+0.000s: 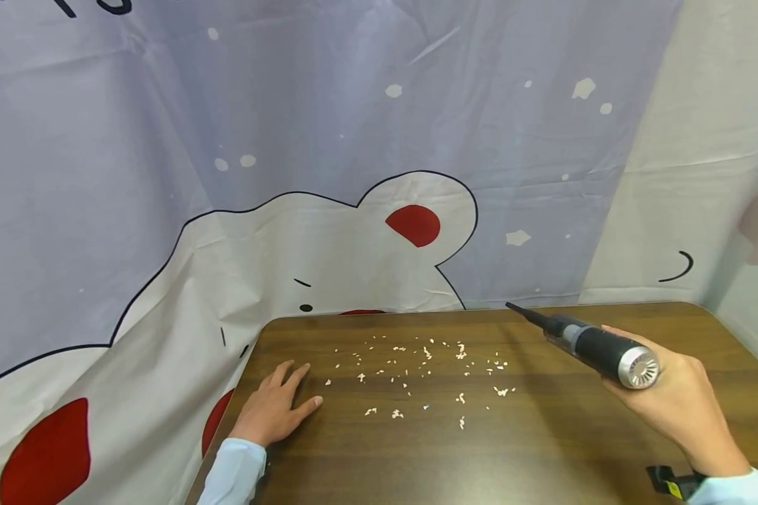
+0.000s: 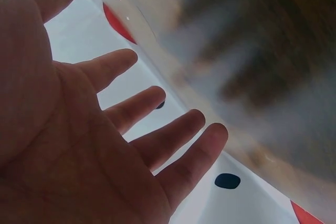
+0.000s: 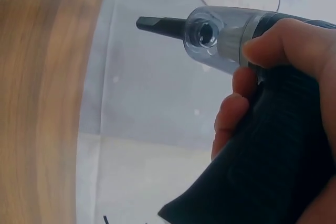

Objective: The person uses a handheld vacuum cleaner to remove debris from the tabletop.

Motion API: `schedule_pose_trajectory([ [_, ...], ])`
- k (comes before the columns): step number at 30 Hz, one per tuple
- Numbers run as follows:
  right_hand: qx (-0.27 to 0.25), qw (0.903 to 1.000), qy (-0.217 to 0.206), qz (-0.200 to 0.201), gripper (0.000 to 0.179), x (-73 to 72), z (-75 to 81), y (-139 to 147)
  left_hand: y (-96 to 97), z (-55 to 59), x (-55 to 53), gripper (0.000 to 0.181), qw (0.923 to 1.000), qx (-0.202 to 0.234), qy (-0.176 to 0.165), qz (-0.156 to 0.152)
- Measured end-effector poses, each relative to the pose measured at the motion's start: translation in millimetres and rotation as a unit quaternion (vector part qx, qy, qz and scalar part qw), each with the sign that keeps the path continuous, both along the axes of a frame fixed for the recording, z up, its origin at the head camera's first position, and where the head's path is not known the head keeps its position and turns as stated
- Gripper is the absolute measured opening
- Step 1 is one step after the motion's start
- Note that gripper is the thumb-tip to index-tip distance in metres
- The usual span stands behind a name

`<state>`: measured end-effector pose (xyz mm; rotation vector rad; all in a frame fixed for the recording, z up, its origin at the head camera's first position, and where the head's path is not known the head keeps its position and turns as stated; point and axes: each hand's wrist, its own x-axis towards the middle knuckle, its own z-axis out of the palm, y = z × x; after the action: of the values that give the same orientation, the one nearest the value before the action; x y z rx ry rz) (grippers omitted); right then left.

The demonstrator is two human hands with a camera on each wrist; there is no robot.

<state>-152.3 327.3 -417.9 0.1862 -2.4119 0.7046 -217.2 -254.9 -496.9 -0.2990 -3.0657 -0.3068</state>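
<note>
My right hand (image 1: 676,396) grips a black handheld vacuum cleaner (image 1: 606,354) with a clear dust cup and a narrow nozzle. In the right wrist view, the thumb and fingers wrap round the handle of the vacuum (image 3: 273,145), just behind its clear dust cup (image 3: 220,38). The nozzle (image 1: 527,314) points toward the back of the table, above the wood. Small white paper scraps (image 1: 426,354) lie scattered over the middle of the table. At the left, my left hand (image 1: 274,410) is palm down with fingers spread, close over the tabletop; its palm and fingers (image 2: 184,150) hold nothing.
The brown wooden table (image 1: 354,463) has rounded back corners. Behind it hangs a printed cloth (image 1: 316,126) in lilac and white with red patches, which also reaches down along the left side. A black strap (image 1: 672,484) sits at the right wrist.
</note>
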Motion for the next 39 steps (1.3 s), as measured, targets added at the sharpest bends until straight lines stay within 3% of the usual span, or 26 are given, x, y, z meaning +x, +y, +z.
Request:
schedule_pose_trajectory([
  [6, 0.016, 0.9998, -0.014, 0.004, 0.058, 3.5, 1.1, -13, 3.4, -1.5, -0.2, 0.075, 0.9999, -0.001, 0.007, -0.011],
  [13, 0.043, 0.9986, -0.004, 0.031, 0.064, 5.9, 2.4, -32, 14.0, -1.8, -0.2, 0.073, 0.9994, -0.006, 0.021, -0.026],
  [20, 0.061, 0.9960, -0.001, 0.066, 0.075, 9.4, -1.2, -58, 30.9, -1.5, 4.0, 0.073, 0.9965, -0.001, 0.042, -0.072],
  [26, 0.070, 0.9941, -0.013, 0.082, 0.073, 15.2, -1.2, -78, 43.1, -1.7, 5.0, 0.073, 0.9927, 0.002, 0.071, -0.098],
  [32, 0.074, 0.9928, -0.019, 0.093, 0.072, 22.0, -2.6, -94, 53.7, -5.0, 7.9, 0.071, 0.9898, 0.003, 0.078, -0.119],
  [39, 0.092, 0.9898, -0.016, 0.108, 0.072, 30.4, -1.3, -106, 69.0, -1.2, 14.2, 0.073, 0.9839, 0.011, 0.090, -0.154],
])
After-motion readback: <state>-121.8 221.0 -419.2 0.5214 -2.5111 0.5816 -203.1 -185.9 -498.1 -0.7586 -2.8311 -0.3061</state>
